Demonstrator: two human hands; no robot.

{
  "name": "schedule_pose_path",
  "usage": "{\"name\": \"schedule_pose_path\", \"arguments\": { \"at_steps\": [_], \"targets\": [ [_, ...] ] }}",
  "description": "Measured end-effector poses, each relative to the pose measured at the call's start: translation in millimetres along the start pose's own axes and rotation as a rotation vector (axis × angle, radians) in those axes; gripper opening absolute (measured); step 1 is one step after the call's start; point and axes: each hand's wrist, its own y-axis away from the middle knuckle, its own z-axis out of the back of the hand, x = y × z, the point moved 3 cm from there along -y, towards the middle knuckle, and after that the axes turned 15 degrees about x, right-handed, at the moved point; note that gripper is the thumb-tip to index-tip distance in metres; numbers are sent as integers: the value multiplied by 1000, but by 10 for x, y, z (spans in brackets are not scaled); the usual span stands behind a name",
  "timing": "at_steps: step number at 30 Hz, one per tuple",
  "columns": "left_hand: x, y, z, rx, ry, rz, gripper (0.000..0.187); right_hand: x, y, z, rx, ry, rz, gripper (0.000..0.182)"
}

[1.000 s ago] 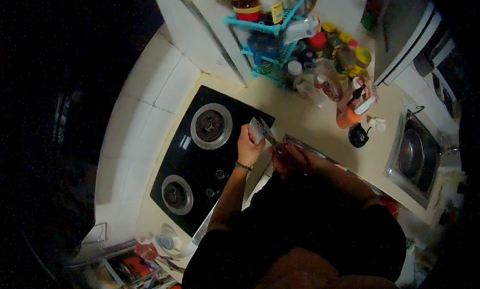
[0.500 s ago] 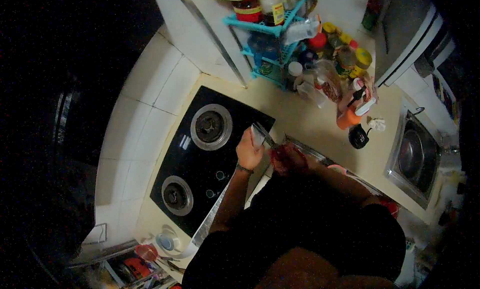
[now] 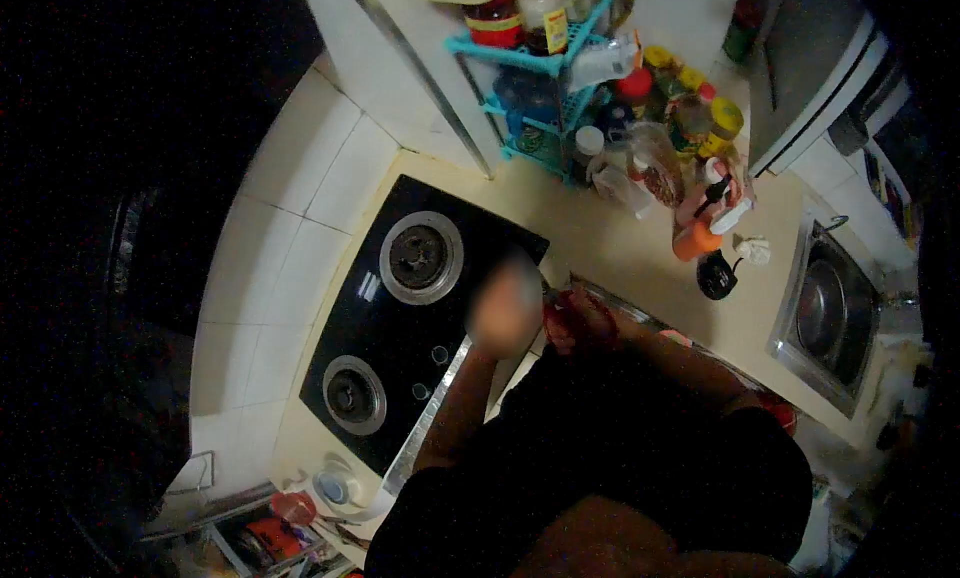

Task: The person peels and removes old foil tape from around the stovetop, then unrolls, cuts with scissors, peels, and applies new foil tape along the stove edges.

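Beside the cooktop (image 3: 400, 328), the right hand (image 3: 580, 321) has its fingers curled around a dark tool (image 3: 547, 292), probably held near the left hand (image 3: 500, 310) for control. The latter, blurred, overlaps the cooktop's edge; its fingers' state cannot be told.

Dimly Lit Kitchen, White Tile and Pale Counter

Spreads in a pale counter (image 3: 620, 218) beyond the fingers (image 3: 556, 328) and to their right, with a metal sink (image 3: 800, 363) set in far right of them. Carries a black two-burner cooktop (image 3: 390, 328) to their left. Rises farther left in a white tiled wall (image 3: 300, 188). Includes a teal rack (image 3: 505, 51) against the wall ahead of the fingers and a grey door (image 3: 810, 58) ahead and far right. Fades nearly to black at far left.
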Motion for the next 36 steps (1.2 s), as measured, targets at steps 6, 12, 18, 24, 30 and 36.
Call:
{"name": "schedule_pose_path", "arguments": {
  "at_steps": [6,12,18,24,30,36],
  "targets": [
    [441,237,-256,147,31,203,54,102,63,351,-310,129,187,50],
    [441,48,-65,-13,21,85,47,297,445,1002,-673,1019,-363,42],
    [640,236,-207,-169,-210,9,59,-198,378,1547,-659,1434,-319,41],
    [122,95,-352,-48,-146,32,42,85,838,1646,-679,2049,-549,38],
    [-126,17,-362,199,152,272,44,157,1140,2272,-719,2301,-585,37],
    [-84,14,-576,243,-35,167,57,21,280,1255,-318,1747,-326,39]
  ]
}}
